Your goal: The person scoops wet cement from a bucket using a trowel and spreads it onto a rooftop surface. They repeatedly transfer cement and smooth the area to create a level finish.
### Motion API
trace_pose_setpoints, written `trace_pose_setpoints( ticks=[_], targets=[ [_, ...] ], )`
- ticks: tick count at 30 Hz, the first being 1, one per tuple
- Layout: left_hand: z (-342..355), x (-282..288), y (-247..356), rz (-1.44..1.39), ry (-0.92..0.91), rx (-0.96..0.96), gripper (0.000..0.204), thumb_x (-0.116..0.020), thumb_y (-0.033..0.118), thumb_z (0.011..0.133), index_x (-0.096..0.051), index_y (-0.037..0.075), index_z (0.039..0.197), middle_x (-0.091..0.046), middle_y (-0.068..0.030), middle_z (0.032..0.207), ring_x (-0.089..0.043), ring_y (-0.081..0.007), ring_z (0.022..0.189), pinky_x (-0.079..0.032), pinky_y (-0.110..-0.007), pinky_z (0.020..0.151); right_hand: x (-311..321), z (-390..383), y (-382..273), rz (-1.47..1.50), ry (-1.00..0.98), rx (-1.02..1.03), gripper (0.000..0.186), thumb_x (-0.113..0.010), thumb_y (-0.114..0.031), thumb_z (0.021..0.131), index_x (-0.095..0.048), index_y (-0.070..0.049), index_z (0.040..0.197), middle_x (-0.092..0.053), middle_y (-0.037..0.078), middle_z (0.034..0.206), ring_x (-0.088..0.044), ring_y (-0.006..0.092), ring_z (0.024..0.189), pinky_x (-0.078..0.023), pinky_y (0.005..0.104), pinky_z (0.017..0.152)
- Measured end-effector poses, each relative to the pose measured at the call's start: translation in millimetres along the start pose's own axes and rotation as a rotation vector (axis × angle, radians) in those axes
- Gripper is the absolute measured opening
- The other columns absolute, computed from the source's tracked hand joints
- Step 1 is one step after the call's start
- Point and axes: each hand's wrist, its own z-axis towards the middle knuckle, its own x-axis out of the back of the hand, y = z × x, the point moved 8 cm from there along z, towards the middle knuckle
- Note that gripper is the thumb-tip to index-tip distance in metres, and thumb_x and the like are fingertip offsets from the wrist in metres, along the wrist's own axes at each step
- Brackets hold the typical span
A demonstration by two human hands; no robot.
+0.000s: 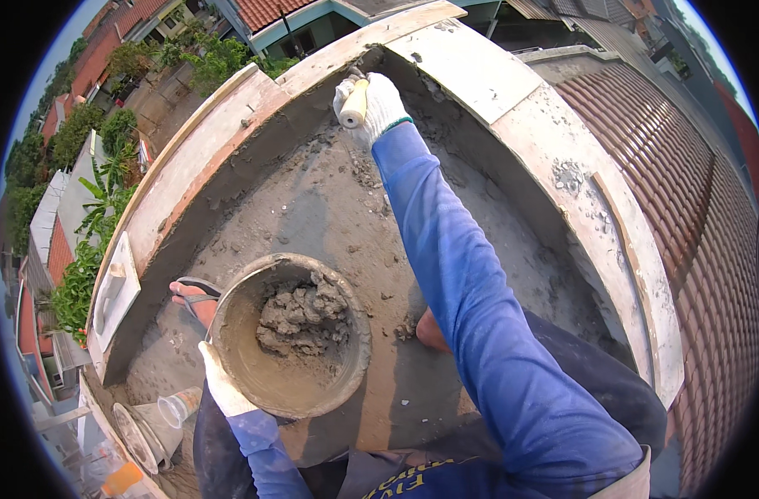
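In a white knitted glove, my right hand [378, 108] is closed round the pale wooden handle of a trowel [356, 110]. It reaches forward into the far corner of the low wall, where wet grey mortar [404, 73] coats the inner face; the trowel's blade is mostly hidden. My left hand [221, 381], also gloved, grips the near left side of a round bucket [358, 366], with some fingers out of sight beneath its rim. A lumpy heap of grey mortar [303, 320] lies inside the bucket, which rests on the floor between my feet.
Boards [467, 71] cap the curved low wall. A white plastering float [113, 295] lies on its left end. Stacked buckets [142, 432] and a clear plastic cup [180, 407] stand at lower left. Tiled roofs [662, 166] drop away beyond the wall.
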Motion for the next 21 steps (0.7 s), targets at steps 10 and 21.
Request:
trace_pose_setpoints(
  ticks=[10, 21],
  targets=[
    [6, -11, 9, 0.111, -0.007, -0.060, 0.053, -0.048, 0.045, 0.122, -0.064, 0.001, 0.149, -0.075, -0.0141, 0.136, -0.074, -0.0258, 0.118, -0.061, -0.044, 0.104, -44, -167, 55, -1.075, 0.033, -0.087, 0.044, -0.046, -0.045, 0.117, -0.062, -0.005, 0.125, -0.064, 0.010, 0.092, -0.069, 0.0212, 0.071, -0.066, 0.0417, 0.059],
    [14, -70, -2, 0.622, -0.095, -0.284, 0.043, -0.063, 0.031, 0.117, -0.072, -0.005, 0.139, -0.079, -0.0091, 0.122, -0.072, -0.0172, 0.109, -0.057, -0.031, 0.100, -42, -368, 88, -3.041, -0.627, 0.342, 0.026, -0.077, -0.029, 0.093, -0.071, -0.012, 0.112, -0.075, 0.013, 0.092, -0.078, 0.0368, 0.084, -0.061, 0.0516, 0.071]
  ],
)
